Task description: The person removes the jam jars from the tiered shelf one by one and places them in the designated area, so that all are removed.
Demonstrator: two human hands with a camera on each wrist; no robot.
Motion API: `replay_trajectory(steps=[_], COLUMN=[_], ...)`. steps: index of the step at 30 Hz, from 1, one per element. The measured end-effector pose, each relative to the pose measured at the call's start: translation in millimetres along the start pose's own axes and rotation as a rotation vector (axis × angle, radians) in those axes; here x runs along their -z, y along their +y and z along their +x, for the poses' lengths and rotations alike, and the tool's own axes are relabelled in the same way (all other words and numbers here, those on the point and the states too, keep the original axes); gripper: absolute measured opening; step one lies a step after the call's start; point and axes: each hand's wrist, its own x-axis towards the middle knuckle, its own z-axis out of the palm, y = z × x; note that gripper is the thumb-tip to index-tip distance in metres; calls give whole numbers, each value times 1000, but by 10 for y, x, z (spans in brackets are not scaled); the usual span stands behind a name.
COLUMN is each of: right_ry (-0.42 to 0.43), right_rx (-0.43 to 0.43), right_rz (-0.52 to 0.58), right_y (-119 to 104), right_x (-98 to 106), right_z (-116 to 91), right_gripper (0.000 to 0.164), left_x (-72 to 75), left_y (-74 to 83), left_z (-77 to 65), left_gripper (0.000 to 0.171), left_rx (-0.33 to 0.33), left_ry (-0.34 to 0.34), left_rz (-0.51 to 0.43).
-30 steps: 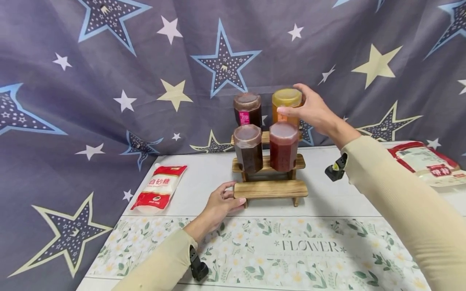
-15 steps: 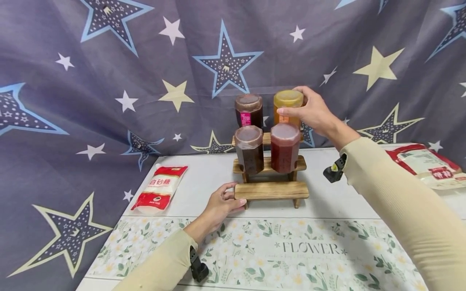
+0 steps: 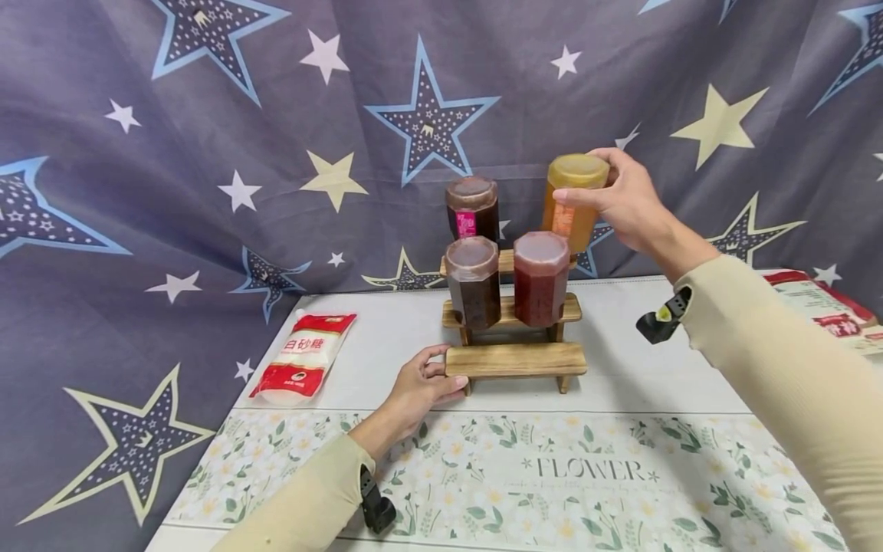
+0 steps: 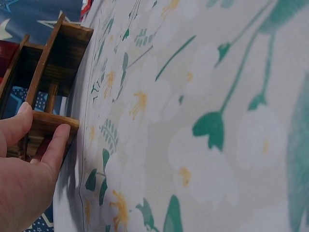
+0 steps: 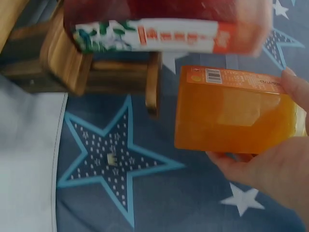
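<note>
My right hand (image 3: 631,198) grips an orange jar (image 3: 569,207) with a yellow lid near its top. In the right wrist view the jar (image 5: 231,113) is off the wooden rack, its labelled side facing up in that view. The left hand (image 3: 422,383) pinches the left end of the lowest step of the wooden rack (image 3: 516,360), thumb and fingers around its support in the left wrist view. On the middle step stand a dark brown jar (image 3: 473,285) and a red jar (image 3: 541,282). Another dark jar (image 3: 472,207) with a pink label stands on the top step.
A red and white sugar bag (image 3: 303,359) lies on the table at left. Another red and white bag (image 3: 838,318) lies at far right, partly behind the right sleeve. A star-patterned curtain (image 3: 276,92) hangs directly behind the rack. A floral runner (image 3: 510,483) covers the table's front.
The right hand has lifted the orange jar off the top step and moved it to the right and slightly up. The left hand keeps its place on the rack.
</note>
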Motion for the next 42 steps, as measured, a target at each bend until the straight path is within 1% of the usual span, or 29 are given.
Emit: replay_trajectory(steps=[4, 10, 14, 18, 23, 27, 30, 34, 38, 42], right_ry=[3, 8, 7, 11, 16, 7, -1, -3, -14, -21], right_rx=[-21, -39, -52, -82, -97, -90, -81, -75, -86, -88], right_rz=[27, 59, 107, 65, -12, -41, -19, -34, -126, -154], right_y=[34, 138, 202, 273, 404, 536, 647, 823, 1002, 1140], right_x=[174, 411, 543, 660, 773, 850, 896, 934, 943, 932], right_z=[23, 35, 35, 38, 29, -10, -43, -80, -134, -197], right_gripper=[66, 62, 62, 66, 66, 66, 62, 59, 67, 73], left_x=[-16, -39, -53, -70, -91, -109, -128, -154, -164, -161], left_y=[2, 6, 12, 14, 6, -1, -3, -4, -7, -3], left_z=[21, 54, 76, 103, 134, 154, 168, 183, 189, 183], left_gripper=[66, 68, 68, 67, 65, 64, 64, 63, 63, 64], left_rx=[-2, -1, 2, 2, 3, 7, 13, 11, 11, 12], left_ry=[12, 22, 32, 43, 46, 57, 71, 78, 79, 74], left_rz=[-6, 4, 9, 6, 3, 3, -2, -3, -2, 5])
